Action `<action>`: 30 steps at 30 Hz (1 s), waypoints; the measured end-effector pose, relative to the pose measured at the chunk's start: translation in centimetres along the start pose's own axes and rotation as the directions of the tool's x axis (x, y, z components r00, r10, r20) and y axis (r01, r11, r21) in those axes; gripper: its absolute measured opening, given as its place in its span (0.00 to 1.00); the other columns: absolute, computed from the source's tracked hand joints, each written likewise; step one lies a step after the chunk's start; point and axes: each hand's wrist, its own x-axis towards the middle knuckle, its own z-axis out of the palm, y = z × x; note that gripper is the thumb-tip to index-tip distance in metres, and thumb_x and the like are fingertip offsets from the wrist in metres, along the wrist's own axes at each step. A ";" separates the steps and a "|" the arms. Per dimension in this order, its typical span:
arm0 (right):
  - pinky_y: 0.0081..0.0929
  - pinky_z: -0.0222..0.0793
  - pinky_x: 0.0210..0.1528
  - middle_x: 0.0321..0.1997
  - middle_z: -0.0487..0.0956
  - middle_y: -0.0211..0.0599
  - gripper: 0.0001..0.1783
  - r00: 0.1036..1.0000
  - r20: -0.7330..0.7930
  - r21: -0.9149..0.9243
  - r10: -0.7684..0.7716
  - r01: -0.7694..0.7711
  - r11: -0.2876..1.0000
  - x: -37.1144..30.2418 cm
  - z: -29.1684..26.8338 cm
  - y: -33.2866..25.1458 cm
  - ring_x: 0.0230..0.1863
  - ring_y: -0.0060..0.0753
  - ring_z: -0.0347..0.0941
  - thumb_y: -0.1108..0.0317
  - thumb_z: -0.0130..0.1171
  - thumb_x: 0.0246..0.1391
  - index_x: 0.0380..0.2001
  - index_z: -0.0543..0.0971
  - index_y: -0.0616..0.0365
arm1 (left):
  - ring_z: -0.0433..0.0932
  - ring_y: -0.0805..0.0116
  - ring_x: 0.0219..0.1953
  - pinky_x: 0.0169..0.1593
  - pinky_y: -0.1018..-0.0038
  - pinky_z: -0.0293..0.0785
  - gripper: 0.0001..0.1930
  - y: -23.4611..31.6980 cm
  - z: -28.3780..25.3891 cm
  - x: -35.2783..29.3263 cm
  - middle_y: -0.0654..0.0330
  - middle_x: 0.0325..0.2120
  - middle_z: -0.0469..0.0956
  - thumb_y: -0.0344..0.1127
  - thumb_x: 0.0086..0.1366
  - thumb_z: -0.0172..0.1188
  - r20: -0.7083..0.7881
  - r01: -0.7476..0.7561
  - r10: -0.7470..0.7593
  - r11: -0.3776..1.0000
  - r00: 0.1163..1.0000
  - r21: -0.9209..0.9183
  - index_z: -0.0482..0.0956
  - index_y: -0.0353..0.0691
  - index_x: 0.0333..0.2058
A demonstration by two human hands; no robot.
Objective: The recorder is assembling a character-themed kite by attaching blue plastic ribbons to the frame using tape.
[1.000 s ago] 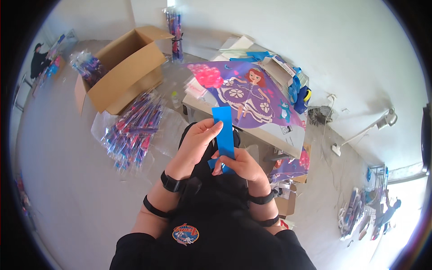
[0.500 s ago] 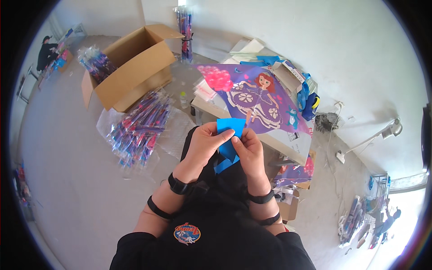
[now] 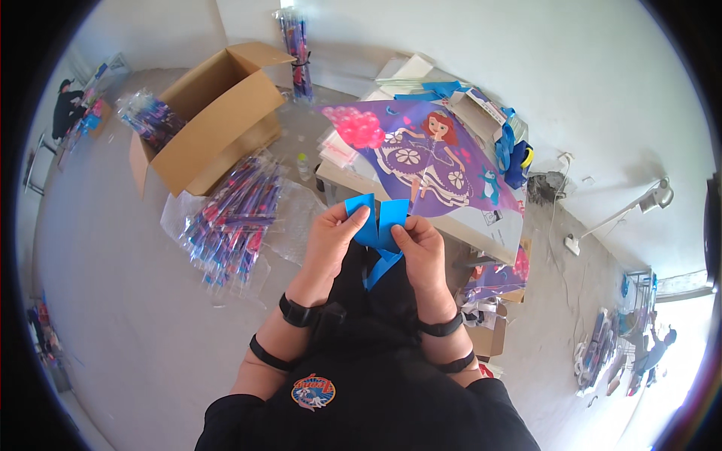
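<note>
A: Head view, looking down, and your left hand [image 3: 331, 234] is in tight: thumb on top, fingers beneath, pinching the blue strip [image 3: 392, 222].

B: And your right hand [image 3: 423, 249]?

A: Same story! It pinches the strip too, just across a narrow gap that runs down from the top edge. Two blue panels stand side by side, one in each of your grips.

B: Two pieces, or one?

A: Can't tell you; the lower join is too small to read. Below your fingers a blue tail hangs, folded, over your dark trousers. All of it sits in front of you, near the table [image 3: 347, 179].

B: What's on that table?

A: A purple sheet [image 3: 421, 161] with a printed figure, spread out at a slant. Blue fabric [image 3: 430, 92] lies at the back.

B: And over to your left?

A: An open carton [image 3: 226, 135], tilted in view, with a heap of wrapped packs [image 3: 233, 218] on the floor just beside it. A tied bundle [image 3: 297, 60] stands upright by the wall, and a bottle [image 3: 303, 167] stands near the table.
</note>
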 end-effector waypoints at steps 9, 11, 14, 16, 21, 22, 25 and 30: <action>0.10 0.58 0.28 0.24 0.71 0.19 0.06 1.000 -0.012 0.036 0.012 -0.012 0.999 0.1 -0.5 -0.1 0.26 0.09 0.62 0.76 0.61 0.53 0.26 0.74 0.59 | 0.75 0.82 0.31 0.36 0.83 0.70 0.10 -0.2 0.9 0.6 0.65 0.30 0.79 0.33 0.60 0.64 -0.025 0.065 -0.067 0.996 0.997 -0.057 0.80 0.34 0.37; 0.10 0.58 0.27 0.24 0.71 0.19 0.06 1.000 -0.011 0.032 0.007 -0.007 0.999 0.2 -0.6 0.0 0.26 0.09 0.62 0.75 0.62 0.53 0.26 0.74 0.59 | 0.75 0.82 0.30 0.36 0.83 0.71 0.09 -0.4 1.0 0.7 0.65 0.29 0.79 0.32 0.59 0.65 -0.045 0.076 -0.078 0.996 0.996 -0.052 0.80 0.34 0.35; 0.10 0.57 0.27 0.24 0.71 0.19 0.07 1.000 -0.003 0.031 0.002 -0.002 1.000 0.2 -0.7 0.1 0.25 0.09 0.61 0.75 0.62 0.53 0.25 0.73 0.58 | 0.75 0.81 0.30 0.36 0.82 0.71 0.08 -0.5 1.1 0.8 0.64 0.29 0.79 0.32 0.58 0.66 -0.043 0.095 -0.099 0.992 0.994 -0.083 0.80 0.35 0.34; 0.10 0.56 0.26 0.23 0.71 0.19 0.08 1.000 0.000 0.036 -0.008 0.008 0.999 0.2 -0.8 0.2 0.25 0.09 0.60 0.74 0.63 0.52 0.24 0.73 0.58 | 0.76 0.81 0.30 0.36 0.82 0.72 0.09 -0.6 1.3 0.8 0.64 0.29 0.79 0.32 0.58 0.66 -0.045 0.094 -0.098 0.992 0.994 -0.079 0.79 0.35 0.35; 0.11 0.55 0.26 0.23 0.70 0.18 0.09 1.000 -0.015 0.014 -0.008 0.008 1.000 0.2 -1.1 -0.1 0.24 0.08 0.59 0.72 0.64 0.52 0.24 0.73 0.58 | 0.76 0.80 0.30 0.36 0.82 0.72 0.09 -0.7 1.9 0.8 0.64 0.30 0.79 0.31 0.57 0.66 -0.050 0.105 -0.108 0.992 0.993 -0.063 0.79 0.35 0.36; 0.11 0.55 0.25 0.23 0.70 0.18 0.10 1.000 -0.020 0.018 -0.014 0.015 1.000 0.2 -1.2 -0.1 0.24 0.08 0.59 0.72 0.64 0.52 0.24 0.73 0.58 | 0.76 0.80 0.31 0.36 0.82 0.72 0.10 -0.7 2.0 0.8 0.64 0.30 0.79 0.31 0.57 0.66 -0.050 0.087 -0.089 0.995 0.995 -0.038 0.78 0.35 0.36; 0.11 0.55 0.25 0.22 0.70 0.18 0.10 0.999 -0.045 -0.003 -0.020 0.020 1.000 0.0 -1.5 -0.3 0.24 0.08 0.59 0.70 0.64 0.52 0.23 0.72 0.58 | 0.76 0.81 0.31 0.36 0.82 0.72 0.09 -0.8 2.6 0.7 0.64 0.30 0.79 0.30 0.57 0.66 -0.047 0.070 -0.071 0.997 0.996 -0.012 0.78 0.35 0.36; 0.11 0.55 0.24 0.21 0.70 0.18 0.11 0.996 -0.078 0.005 -0.036 0.036 0.999 -0.1 -2.1 -0.4 0.23 0.08 0.58 0.69 0.64 0.53 0.22 0.73 0.58 | 0.75 0.81 0.31 0.36 0.82 0.72 0.09 -1.1 3.3 0.6 0.65 0.30 0.79 0.28 0.57 0.66 -0.015 0.089 -0.089 0.996 0.996 -0.018 0.77 0.36 0.35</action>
